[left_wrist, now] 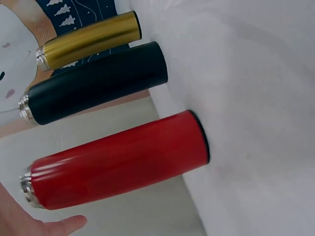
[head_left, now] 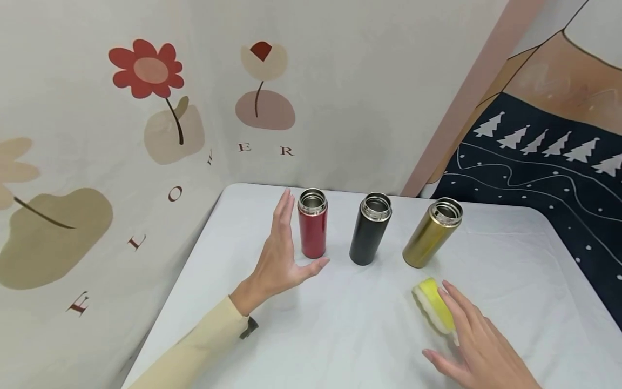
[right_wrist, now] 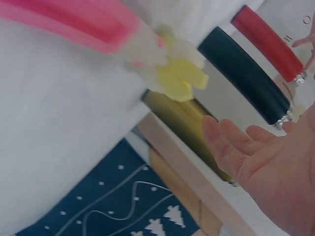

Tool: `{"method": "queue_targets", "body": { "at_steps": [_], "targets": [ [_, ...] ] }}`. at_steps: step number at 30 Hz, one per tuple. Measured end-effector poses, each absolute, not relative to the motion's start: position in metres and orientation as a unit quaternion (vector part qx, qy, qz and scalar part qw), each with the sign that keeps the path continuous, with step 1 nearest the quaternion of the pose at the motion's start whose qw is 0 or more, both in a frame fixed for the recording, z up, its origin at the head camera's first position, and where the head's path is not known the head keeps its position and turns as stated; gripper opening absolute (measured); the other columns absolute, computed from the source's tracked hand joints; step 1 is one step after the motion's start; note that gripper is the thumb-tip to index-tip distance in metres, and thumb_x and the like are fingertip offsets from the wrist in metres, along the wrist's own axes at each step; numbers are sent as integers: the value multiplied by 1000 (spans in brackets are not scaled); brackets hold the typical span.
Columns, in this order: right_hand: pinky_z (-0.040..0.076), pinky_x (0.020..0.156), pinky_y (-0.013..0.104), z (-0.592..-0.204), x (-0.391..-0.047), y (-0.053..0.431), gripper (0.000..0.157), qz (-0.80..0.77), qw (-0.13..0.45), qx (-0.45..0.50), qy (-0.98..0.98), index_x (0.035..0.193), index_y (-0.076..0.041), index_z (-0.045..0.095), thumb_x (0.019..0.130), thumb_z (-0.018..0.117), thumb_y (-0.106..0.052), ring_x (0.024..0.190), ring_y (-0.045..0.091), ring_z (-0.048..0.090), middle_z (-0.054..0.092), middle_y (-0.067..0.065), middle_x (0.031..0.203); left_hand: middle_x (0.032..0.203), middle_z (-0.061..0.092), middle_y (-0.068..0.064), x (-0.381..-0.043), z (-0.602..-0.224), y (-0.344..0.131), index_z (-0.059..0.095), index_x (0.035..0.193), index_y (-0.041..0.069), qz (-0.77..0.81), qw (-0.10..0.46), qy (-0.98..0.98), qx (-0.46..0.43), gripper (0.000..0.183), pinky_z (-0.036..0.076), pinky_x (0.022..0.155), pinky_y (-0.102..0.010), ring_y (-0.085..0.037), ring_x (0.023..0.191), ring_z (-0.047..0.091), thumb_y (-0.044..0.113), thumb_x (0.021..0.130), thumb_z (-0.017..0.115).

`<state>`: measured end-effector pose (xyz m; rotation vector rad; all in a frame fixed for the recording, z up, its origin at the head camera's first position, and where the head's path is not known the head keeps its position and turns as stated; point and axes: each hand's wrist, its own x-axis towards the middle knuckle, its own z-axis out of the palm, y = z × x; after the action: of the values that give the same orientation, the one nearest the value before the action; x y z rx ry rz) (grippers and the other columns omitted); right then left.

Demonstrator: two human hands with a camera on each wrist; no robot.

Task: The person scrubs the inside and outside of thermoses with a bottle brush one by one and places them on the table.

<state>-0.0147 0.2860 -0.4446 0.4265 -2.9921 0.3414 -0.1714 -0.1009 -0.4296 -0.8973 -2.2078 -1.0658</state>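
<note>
My left hand [head_left: 278,265] is beside an uncapped red thermos bottle [head_left: 313,233], fingers extended and thumb spread apart; a gap shows between hand and bottle in the left wrist view. To its right stand a black thermos bottle [head_left: 367,239] and a gold thermos bottle [head_left: 428,241], both with open steel mouths. A sponge bottle brush lies on the table, its yellow-and-white sponge head [head_left: 434,303] just beyond my right hand [head_left: 486,346]. Its pink handle [right_wrist: 83,23] shows in the right wrist view. The right hand's fingers are extended above the brush, holding nothing.
A white cloth covers the table [head_left: 350,329]. Behind and to the left rises a pale wall covering [head_left: 350,108] with flower prints and letters. On the right hangs a dark blue cloth [head_left: 525,178] with white trees.
</note>
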Motion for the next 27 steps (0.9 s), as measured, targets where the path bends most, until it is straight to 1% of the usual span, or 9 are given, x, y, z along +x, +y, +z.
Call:
{"method": "queue_targets", "body": {
  "at_steps": [3, 9, 12, 14, 18, 19, 22, 26, 27],
  "targets": [
    [57, 92, 67, -454, -9, 291, 125, 118, 39, 120, -985, 172, -9, 22, 83, 85, -70, 126, 38, 60, 38, 19, 166, 181, 8, -14, -175, -435, -100, 5, 173, 4, -411, 252, -818, -314, 122, 51, 109, -62, -35, 164, 19, 53, 90, 79],
    [56, 94, 68, -475, 3, 303, 129, 136, 30, 80, -987, 169, -3, 19, 80, 91, -63, 129, 44, 59, 41, 26, 159, 181, 11, -8, -179, -444, -99, 6, 174, 9, -451, 228, -817, -276, 127, 52, 109, -57, -32, 162, 25, 38, 82, 89],
    [58, 88, 68, -485, 9, 310, 130, 143, 9, 51, -988, 167, -1, 18, 79, 92, -63, 125, 47, 61, 41, 29, 156, 178, 17, -9, -182, -448, -98, 7, 173, 7, -469, 218, -815, -263, 125, 54, 108, -57, -35, 159, 30, 35, 83, 90],
    [60, 82, 66, -493, 12, 316, 132, 140, -14, 22, -990, 166, 0, 16, 79, 89, -68, 118, 45, 63, 41, 30, 152, 177, 21, -10, -186, -450, -98, 8, 173, 8, -481, 209, -812, -255, 124, 55, 106, -57, -35, 157, 33, 33, 84, 90],
    [62, 69, 50, -507, 20, 324, 138, 133, -55, -27, -989, 167, -1, 11, 79, 79, -83, 105, 36, 63, 43, 29, 144, 175, 25, -12, -193, -454, -98, 11, 173, 9, -506, 184, -808, -240, 119, 56, 105, -56, -35, 156, 37, 26, 86, 91],
    [60, 66, 43, -510, 22, 326, 140, 128, -62, -35, -989, 167, -1, 11, 78, 77, -85, 100, 32, 63, 45, 27, 141, 174, 26, -13, -194, -455, -98, 12, 173, 8, -511, 177, -807, -235, 118, 56, 105, -56, -35, 155, 38, 25, 86, 90],
    [54, 62, 34, -517, 26, 329, 141, 131, -88, -51, -986, 168, -1, 10, 77, 78, -86, 94, 25, 61, 48, 26, 134, 172, 30, -15, -196, -458, -97, 14, 171, 4, -522, 161, -808, -221, 114, 55, 107, -56, -38, 153, 40, 22, 88, 90],
    [53, 67, 37, -522, 24, 333, 139, 143, -120, -66, -980, 167, 3, 8, 80, 85, -74, 90, 23, 58, 51, 26, 129, 167, 36, -15, -198, -459, -96, 16, 170, 3, -536, 144, -805, -210, 110, 51, 111, -57, -35, 149, 42, 20, 89, 88],
    [52, 66, 36, -523, 24, 333, 136, 145, -108, -59, -982, 166, 4, 11, 80, 88, -69, 87, 22, 57, 53, 24, 125, 166, 37, -15, -199, -459, -96, 16, 170, 4, -540, 139, -803, -208, 109, 50, 112, -56, -33, 148, 42, 20, 90, 88]
  ]
}}
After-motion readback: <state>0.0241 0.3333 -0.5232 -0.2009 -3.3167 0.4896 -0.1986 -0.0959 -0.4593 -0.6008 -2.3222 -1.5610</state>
